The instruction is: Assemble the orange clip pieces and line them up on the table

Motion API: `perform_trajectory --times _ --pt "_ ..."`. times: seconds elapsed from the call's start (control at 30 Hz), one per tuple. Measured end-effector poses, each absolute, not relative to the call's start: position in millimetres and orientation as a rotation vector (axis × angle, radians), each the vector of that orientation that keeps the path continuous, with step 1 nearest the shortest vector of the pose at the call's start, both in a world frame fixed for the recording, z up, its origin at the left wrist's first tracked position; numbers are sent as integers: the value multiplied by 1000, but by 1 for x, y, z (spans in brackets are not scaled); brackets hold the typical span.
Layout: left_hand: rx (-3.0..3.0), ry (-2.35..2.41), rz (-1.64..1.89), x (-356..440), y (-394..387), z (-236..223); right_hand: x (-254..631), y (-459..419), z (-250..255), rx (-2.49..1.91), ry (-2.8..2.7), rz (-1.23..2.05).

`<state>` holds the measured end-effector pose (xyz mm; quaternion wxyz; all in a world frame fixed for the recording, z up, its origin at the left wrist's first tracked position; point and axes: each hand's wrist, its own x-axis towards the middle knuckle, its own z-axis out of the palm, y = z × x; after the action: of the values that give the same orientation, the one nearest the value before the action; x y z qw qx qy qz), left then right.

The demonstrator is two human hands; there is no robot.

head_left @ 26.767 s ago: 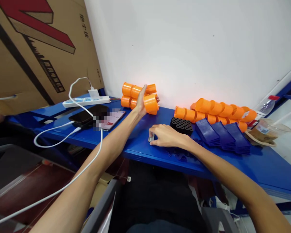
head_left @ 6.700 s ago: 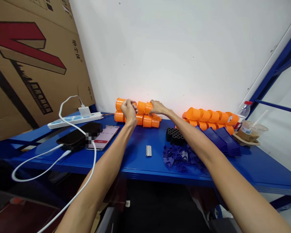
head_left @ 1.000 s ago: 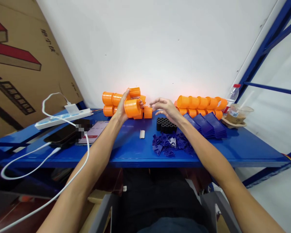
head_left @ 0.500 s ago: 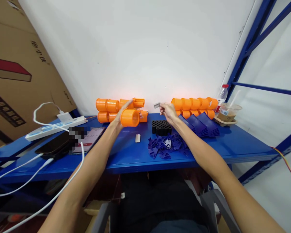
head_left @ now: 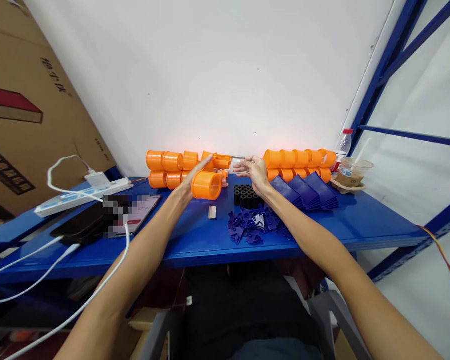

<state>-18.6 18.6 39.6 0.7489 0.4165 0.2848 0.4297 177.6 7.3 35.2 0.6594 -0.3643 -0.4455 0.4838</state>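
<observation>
My left hand is closed round an orange plastic cup-shaped part. An orange slotted end, seemingly of the same part, sticks out past the fingers toward the right. A thin grey metal strip sits between the fingertips of my right hand, its far end at or just beside the slotted end; contact is hard to tell. Below the hands lie a small pale metal piece, a block of black cylinders and a heap of dark blue plastic pieces.
Orange cups are stacked along the wall at left and right. Blue flat sheets fan out at right, near a drink cup and a bottle. Phones, white cables and a power strip occupy the left.
My left hand has moved slightly right with the orange part. The metal strip in my right hand has turned level and come up to the part's slotted end.
</observation>
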Motion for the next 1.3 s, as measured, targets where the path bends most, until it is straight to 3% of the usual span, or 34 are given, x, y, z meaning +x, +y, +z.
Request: perform_trajectory --times 1.3 --pt "908 543 970 -14 22 31 178 6 34 -810 -1031 1024"
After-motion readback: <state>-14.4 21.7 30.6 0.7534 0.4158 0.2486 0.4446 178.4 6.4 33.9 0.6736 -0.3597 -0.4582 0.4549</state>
